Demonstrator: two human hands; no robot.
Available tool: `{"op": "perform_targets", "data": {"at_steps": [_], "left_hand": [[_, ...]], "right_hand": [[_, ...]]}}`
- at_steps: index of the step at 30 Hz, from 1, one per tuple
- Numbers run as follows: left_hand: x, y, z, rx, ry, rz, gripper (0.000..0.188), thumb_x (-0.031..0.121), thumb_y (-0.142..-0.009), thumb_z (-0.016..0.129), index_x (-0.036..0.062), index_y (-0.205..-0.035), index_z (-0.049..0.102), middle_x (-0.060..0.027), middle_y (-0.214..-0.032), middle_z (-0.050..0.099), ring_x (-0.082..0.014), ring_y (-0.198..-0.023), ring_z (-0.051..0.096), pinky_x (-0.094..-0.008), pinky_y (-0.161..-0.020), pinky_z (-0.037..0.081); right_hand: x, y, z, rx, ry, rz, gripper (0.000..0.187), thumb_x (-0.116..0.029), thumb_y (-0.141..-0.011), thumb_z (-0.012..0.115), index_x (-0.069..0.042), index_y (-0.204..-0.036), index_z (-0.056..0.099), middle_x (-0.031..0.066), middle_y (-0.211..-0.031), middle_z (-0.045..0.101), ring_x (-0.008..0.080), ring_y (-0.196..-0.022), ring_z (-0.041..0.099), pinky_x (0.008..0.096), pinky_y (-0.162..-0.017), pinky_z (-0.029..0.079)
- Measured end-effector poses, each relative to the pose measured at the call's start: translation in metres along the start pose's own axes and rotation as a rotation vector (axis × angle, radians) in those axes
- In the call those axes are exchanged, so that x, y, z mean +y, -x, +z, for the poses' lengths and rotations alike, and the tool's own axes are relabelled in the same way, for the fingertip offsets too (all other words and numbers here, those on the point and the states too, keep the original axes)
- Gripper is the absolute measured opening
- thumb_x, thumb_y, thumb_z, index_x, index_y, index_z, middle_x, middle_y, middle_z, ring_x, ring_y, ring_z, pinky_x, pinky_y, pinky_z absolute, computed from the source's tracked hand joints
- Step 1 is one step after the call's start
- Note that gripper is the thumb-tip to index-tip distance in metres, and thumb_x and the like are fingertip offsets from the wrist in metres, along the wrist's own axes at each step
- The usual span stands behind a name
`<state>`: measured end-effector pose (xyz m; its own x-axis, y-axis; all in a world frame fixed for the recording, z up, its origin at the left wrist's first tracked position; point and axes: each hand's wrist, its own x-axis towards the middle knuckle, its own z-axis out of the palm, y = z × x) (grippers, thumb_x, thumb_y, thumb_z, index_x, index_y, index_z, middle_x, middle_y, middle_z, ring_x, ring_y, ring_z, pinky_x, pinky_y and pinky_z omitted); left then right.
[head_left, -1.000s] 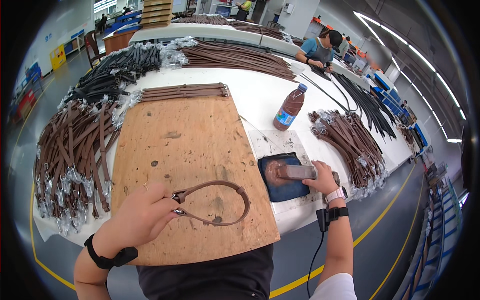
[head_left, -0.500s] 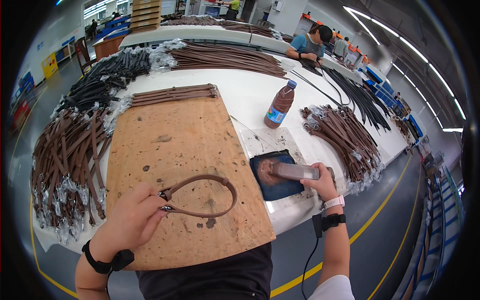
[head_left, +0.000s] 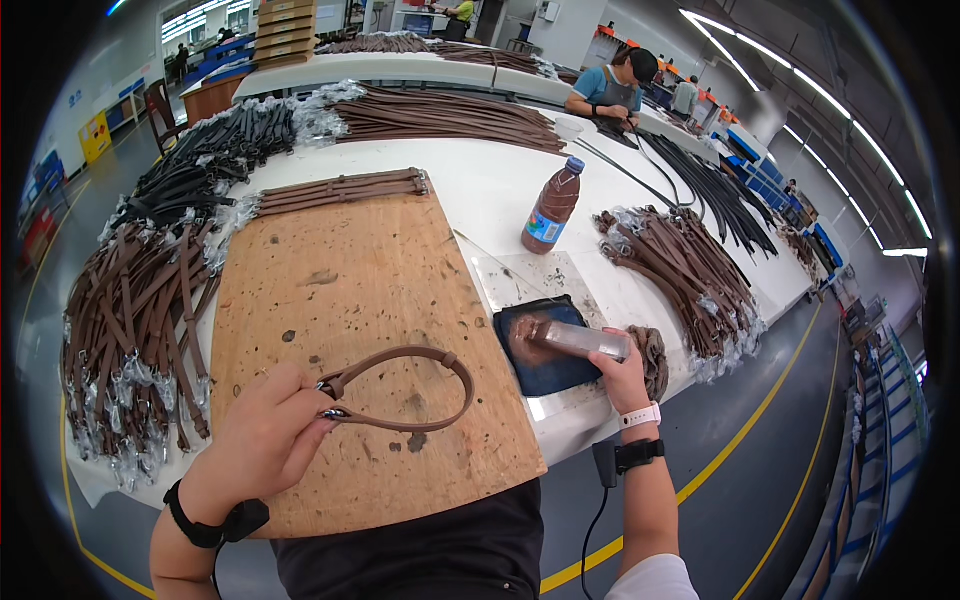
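Head view: left hand (head_left: 265, 435) pinches the two joined ends of a brown strap (head_left: 400, 390), fingers closed on them near the metal fitting. That strap forms a flat loop lying on the wooden board (head_left: 340, 300), at the board's near middle. Its long axis runs left to right, with the pinched ends pointing left toward the hand and the rounded bend pointing right.

Right hand (head_left: 620, 375) grips a clear, oblong tool (head_left: 575, 338), fingers wrapped round its near end. This tool lies nearly level, its far end pointing left and resting on a dark blue pad (head_left: 545, 365). The pad sits on a clear sheet (head_left: 520, 280) just right of the board.

A brown bottle (head_left: 552, 208) with a blue cap stands upright beyond the sheet; what it holds cannot be told. More brown straps are heaped at the left edge (head_left: 130, 330) of the table and at the right (head_left: 680, 270). A short row of straps (head_left: 340, 190) lies along the board's far edge, and black straps (head_left: 210, 160) lie farther back on the left. Another person (head_left: 610, 90) works at the table's far end.
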<state>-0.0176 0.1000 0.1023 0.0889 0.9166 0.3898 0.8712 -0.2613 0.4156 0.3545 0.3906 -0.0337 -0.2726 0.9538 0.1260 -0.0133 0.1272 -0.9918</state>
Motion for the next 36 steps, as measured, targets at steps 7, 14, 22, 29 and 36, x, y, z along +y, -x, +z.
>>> {"op": "perform_targets", "data": {"at_steps": [7,14,22,29,36], "left_hand": [[-0.002,-0.001,0.000,0.018,0.005,0.014,0.017,0.000,-0.076,0.065,0.0011,-0.091,0.059,-0.0137,-0.087,0.052,-0.0312,-0.078,0.054,-0.0376,-0.065,0.044],[-0.003,-0.002,0.000,0.021,-0.012,0.008,0.016,0.000,-0.077,0.064,0.0008,-0.092,0.059,-0.0140,-0.087,0.051,-0.0315,-0.078,0.053,-0.0374,-0.065,0.044],[0.004,-0.007,-0.001,0.028,-0.011,0.014,0.015,0.000,-0.078,0.063,0.0006,-0.092,0.057,-0.0142,-0.089,0.049,-0.0319,-0.079,0.053,-0.0378,-0.066,0.043],[0.005,-0.007,-0.001,0.018,-0.018,0.008,0.015,0.000,-0.078,0.063,0.0009,-0.092,0.057,-0.0139,-0.087,0.048,-0.0323,-0.079,0.052,-0.0387,-0.066,0.043],[0.007,-0.013,0.001,0.046,-0.026,0.024,0.014,0.004,-0.079,0.064,0.0019,-0.091,0.057,-0.0132,-0.086,0.048,-0.0333,-0.078,0.052,-0.0402,-0.064,0.042]], "right_hand": [[-0.006,0.006,0.008,0.143,-0.351,-0.009,0.047,0.000,-0.081,0.066,0.001,-0.123,0.047,0.0107,-0.115,0.058,0.0161,-0.101,0.057,0.0256,-0.089,0.046],[-0.014,0.009,0.007,0.149,-0.657,-0.084,0.037,-0.002,-0.087,0.057,0.001,-0.123,0.046,0.0132,-0.119,0.057,0.0228,-0.109,0.058,0.0342,-0.097,0.049],[-0.061,0.031,0.036,-0.009,-0.587,-0.177,0.045,-0.015,-0.085,0.063,-0.001,-0.125,0.049,0.0190,-0.133,0.051,0.0281,-0.125,0.050,0.0396,-0.109,0.039],[-0.091,0.052,0.070,-0.066,-0.642,-0.190,0.052,-0.011,-0.079,0.069,-0.004,-0.125,0.046,0.0243,-0.131,0.050,0.0325,-0.122,0.051,0.0444,-0.104,0.043],[-0.104,0.071,0.090,-0.137,-0.521,-0.263,0.065,-0.023,-0.074,0.077,-0.007,-0.129,0.045,0.0233,-0.133,0.049,0.0318,-0.125,0.049,0.0444,-0.105,0.041]]}}
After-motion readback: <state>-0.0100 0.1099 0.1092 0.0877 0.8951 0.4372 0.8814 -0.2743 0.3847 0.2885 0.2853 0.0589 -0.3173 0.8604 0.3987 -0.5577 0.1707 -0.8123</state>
